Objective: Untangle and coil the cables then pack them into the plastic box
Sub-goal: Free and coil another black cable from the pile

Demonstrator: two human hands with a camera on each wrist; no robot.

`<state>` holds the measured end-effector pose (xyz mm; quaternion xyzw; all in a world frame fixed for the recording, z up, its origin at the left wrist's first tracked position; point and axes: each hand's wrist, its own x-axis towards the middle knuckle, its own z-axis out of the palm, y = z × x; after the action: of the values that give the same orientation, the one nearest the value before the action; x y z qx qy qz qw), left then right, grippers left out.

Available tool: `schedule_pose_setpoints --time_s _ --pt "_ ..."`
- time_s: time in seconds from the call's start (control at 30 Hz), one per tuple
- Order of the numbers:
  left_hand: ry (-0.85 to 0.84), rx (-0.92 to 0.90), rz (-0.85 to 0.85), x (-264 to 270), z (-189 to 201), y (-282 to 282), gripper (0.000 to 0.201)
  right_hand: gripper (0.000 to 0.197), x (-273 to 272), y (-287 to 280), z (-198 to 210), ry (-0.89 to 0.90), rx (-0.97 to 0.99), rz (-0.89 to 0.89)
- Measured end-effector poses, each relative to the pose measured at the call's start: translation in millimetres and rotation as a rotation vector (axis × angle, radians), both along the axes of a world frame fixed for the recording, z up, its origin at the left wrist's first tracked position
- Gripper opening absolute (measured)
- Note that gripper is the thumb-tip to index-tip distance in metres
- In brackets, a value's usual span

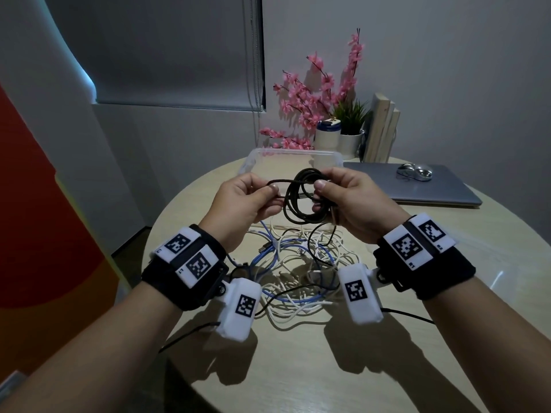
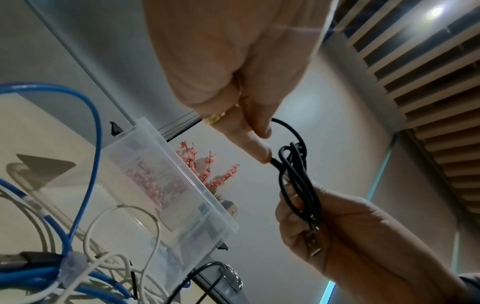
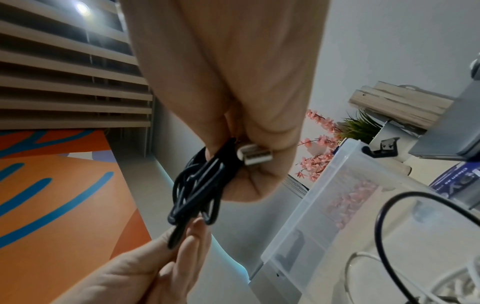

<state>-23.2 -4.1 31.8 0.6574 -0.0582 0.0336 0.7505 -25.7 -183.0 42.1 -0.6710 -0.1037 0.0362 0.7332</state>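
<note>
— Above the round table (image 1: 387, 338), from the head camera, what do you count?

— Two hands. The right hand (image 1: 354, 201) is closed round one coiled black cable (image 1: 301, 198); the left hand (image 1: 244, 201) pinches its loose end. One clear plastic box (image 1: 259, 156) sits behind them, one tangle of white and blue cables (image 1: 298, 263) below, one laptop (image 1: 417, 186) with one mouse (image 1: 414, 171) on it.

— And the left wrist camera?

— Left fingertips (image 2: 259, 152) nip the black cable (image 2: 293, 176) beside the box (image 2: 166, 185) (seemingly empty).

— The right wrist?

— One metal plug (image 3: 255, 157) pokes from the curled right hand (image 3: 246, 102).
</note>
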Motion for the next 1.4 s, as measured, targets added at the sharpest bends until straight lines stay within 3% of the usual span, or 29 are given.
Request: schedule_pose_setpoints --time_s 0.17,0.23,0.33,0.5,0.57,0.7,0.8,0.93,1.0,1.07,1.23,1.4 --pt "0.045 -0.022 -0.034 -2 -3 1 0.009 0.018 -3 3 0 -0.02 -0.024 -0.026" --pt "0.053 -0.038 -0.063 -4 -5 -3 0.016 0.019 -2 5 0 -0.033 -0.014 -0.044" --pt "0.069 -0.127 -0.075 -8 -4 -11 0.025 0.022 -1 9 -1 -0.057 0.012 -0.077" --pt "0.122 -0.257 -0.058 -12 2 -18 0.023 0.027 0 8 -1 -0.049 0.018 -0.003" --pt "0.129 -0.199 -0.08 -11 3 -18 0.023 0.027 -1 7 -1 -0.061 0.012 0.012" --pt "0.125 0.14 -0.089 -9 0 -18 0.025 0.027 -4 8 0 -0.092 -0.007 0.002" --pt "0.138 0.167 -0.11 -8 1 -15 0.028 0.026 -1 9 -4 -0.133 -0.041 -0.063" --pt "0.147 0.118 -0.256 -8 6 -5 0.043 0.027 2 5 -4 -0.159 -0.104 -0.175" --pt "0.118 0.113 -0.306 -11 8 -6 0.041 0.027 1 7 -3 -0.174 -0.082 -0.17" --pt "0.047 0.13 -0.271 -14 7 -13 0.028 0.026 0 11 -4 -0.183 -0.029 -0.144" --pt "-0.055 0.147 0.032 -4 -5 -23 0.02 0.019 -3 15 -5 -0.14 -0.016 -0.06" --pt "-0.043 0.111 0.056 -2 -6 -24 0.01 0.018 -1 13 -6 -0.105 0.002 -0.04"
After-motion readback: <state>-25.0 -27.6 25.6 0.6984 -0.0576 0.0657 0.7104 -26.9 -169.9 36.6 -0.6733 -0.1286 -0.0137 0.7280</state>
